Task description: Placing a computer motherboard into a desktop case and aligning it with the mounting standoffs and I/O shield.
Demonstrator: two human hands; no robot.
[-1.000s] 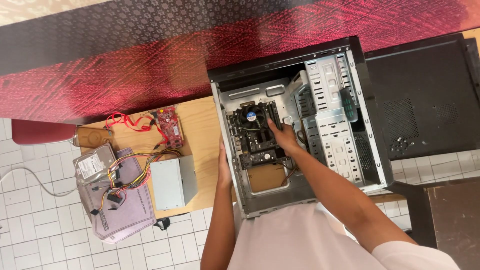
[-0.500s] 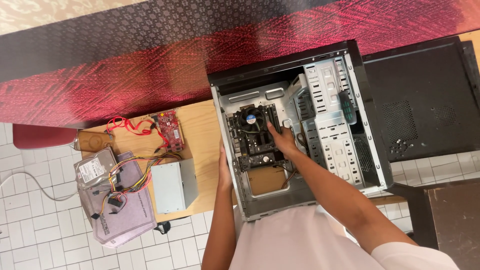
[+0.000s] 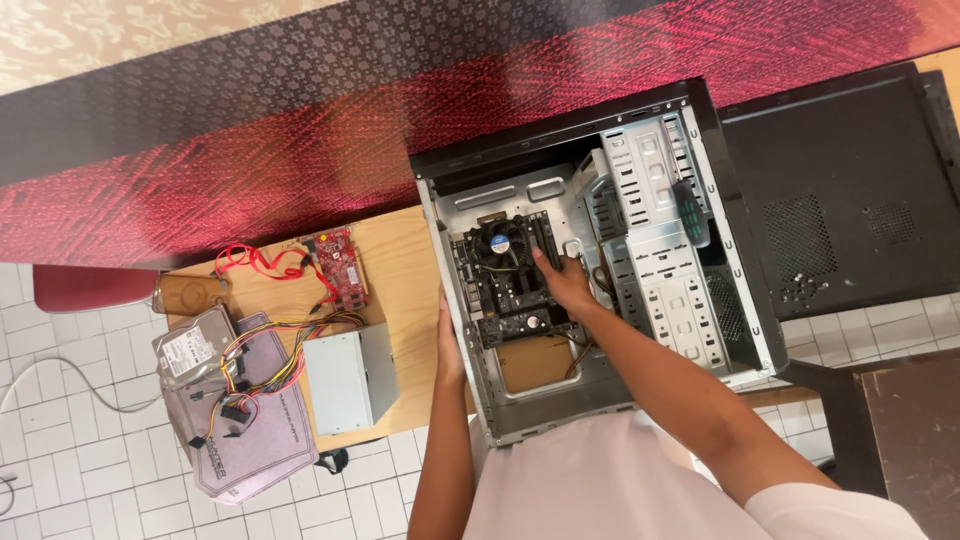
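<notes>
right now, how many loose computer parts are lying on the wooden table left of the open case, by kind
power supply box: 1
hard drive: 1
red circuit card: 1
red data cable: 1
grey anti-static bag: 1
total: 5

The right hand is inside the open case, on the motherboard; the left hand rests on the case's outer wall.
</notes>
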